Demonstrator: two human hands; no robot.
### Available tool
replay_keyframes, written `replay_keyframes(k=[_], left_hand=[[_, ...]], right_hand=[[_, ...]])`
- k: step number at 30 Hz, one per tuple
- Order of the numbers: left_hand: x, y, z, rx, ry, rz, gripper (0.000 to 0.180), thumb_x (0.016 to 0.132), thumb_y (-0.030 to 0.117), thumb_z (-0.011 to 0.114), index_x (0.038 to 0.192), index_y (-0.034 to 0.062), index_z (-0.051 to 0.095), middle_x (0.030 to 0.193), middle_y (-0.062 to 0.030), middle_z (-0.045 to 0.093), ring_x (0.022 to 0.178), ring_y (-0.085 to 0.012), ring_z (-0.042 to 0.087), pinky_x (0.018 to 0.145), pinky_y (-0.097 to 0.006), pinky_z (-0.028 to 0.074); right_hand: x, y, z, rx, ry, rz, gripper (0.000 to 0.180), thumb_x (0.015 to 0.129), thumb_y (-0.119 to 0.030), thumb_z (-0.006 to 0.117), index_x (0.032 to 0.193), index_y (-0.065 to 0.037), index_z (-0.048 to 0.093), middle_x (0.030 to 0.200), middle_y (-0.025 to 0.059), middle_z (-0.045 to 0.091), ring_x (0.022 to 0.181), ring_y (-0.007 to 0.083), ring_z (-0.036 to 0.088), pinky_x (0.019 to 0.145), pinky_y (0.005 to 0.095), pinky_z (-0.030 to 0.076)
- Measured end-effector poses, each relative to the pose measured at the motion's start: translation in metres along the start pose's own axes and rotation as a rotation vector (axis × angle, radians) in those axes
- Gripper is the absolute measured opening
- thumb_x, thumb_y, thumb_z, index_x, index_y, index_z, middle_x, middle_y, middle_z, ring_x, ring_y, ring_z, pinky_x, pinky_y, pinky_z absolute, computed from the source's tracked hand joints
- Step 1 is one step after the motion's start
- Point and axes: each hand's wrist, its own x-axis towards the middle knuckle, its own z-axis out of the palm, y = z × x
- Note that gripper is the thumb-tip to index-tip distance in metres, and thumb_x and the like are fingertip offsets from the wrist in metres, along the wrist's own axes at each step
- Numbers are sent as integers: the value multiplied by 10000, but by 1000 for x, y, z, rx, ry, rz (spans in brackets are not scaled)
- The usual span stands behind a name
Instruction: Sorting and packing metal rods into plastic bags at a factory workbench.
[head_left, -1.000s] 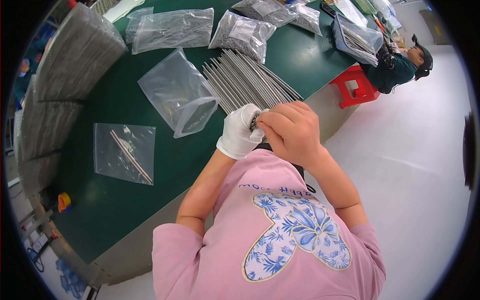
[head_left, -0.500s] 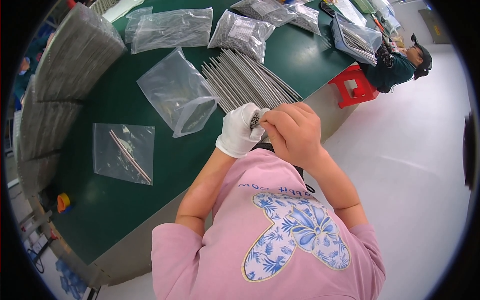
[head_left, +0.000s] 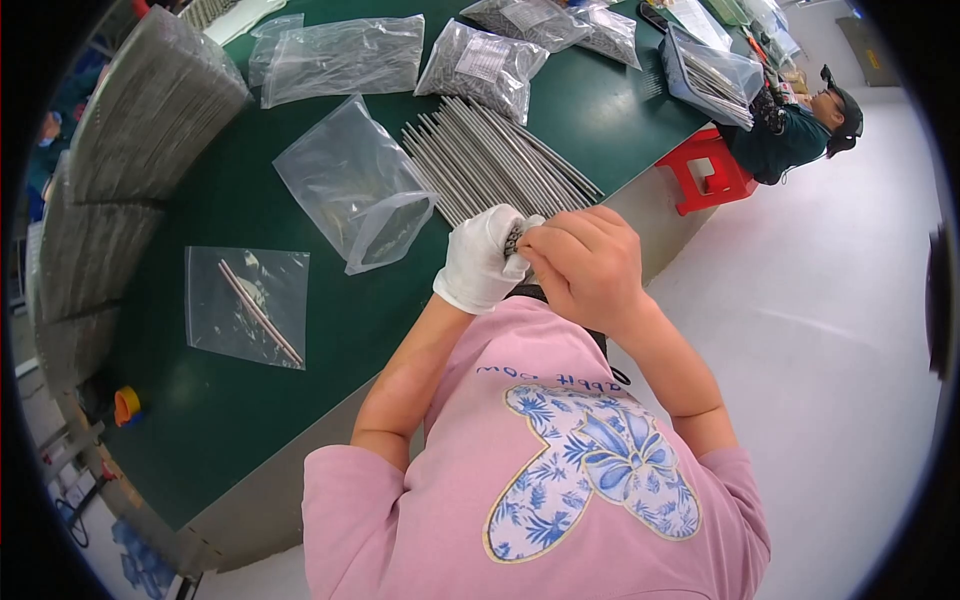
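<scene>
My left hand [head_left: 478, 262], in a white glove, is wrapped round a bundle of thin metal tubes [head_left: 513, 240], of which just the dark, round ends show. Bare and pinched, my right hand [head_left: 585, 262] meets the glove at those ends; what its fingertips hold, if anything, is hidden. Just beyond both hands lies a pile of long grey metal rods [head_left: 495, 160]. An open clear plastic bag [head_left: 350, 190] rests left of the pile. Farther left, a flat clear bag [head_left: 210, 300] has a few thin pinkish rods [head_left: 260, 312] on or in it.
Filled clear bags [head_left: 480, 68] and a flat plastic bag [head_left: 345, 60] lie along the far side of the green table [head_left: 230, 430]. Tall grey stacks [head_left: 150, 110] stand at left, near an orange tape roll [head_left: 127, 406]. A person [head_left: 800, 135] sits at right behind a red stool [head_left: 705, 170].
Both hands stay together at the ends of the tubes. The left glove has turned or shifted very slightly; nothing on the table has moved.
</scene>
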Motion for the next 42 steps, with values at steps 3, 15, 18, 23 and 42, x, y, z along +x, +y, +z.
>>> replay_keyframes(k=[3,15,18,23,42], left_hand=[[-1,1,0,20,-2,2,218,698,203,635,765,83,465,632,-98,505,575,-310,526,491,-373,426],[-3,-3,0,17,-22,25,231,639,113,640,774,80,455,644,-102,498,603,-318,521,513,-389,427],[-4,-2,0,13,-15,19,231,641,116,644,770,81,455,639,-98,497,591,-315,520,506,-385,426],[-2,-1,2,25,-8,10,234,636,119,654,756,83,456,628,-92,498,573,-306,521,493,-378,425],[1,0,1,27,-7,-1,194,655,109,639,741,75,469,619,-95,498,553,-304,518,477,-373,421]], right_hand=[[0,-2,-1,19,14,-2,84,643,-53,633,703,-61,575,625,49,568,522,206,530,515,297,402],[-4,1,1,10,44,87,78,669,-72,616,712,-83,552,613,22,535,504,186,501,504,290,377],[-5,2,3,8,50,69,79,665,-71,616,718,-83,558,612,19,535,506,186,502,502,290,377],[-9,5,5,22,44,47,89,657,-67,618,728,-81,567,614,18,539,512,181,512,501,286,379],[-4,8,1,29,52,92,60,672,-78,622,705,-89,574,603,11,530,499,177,502,492,284,371]])
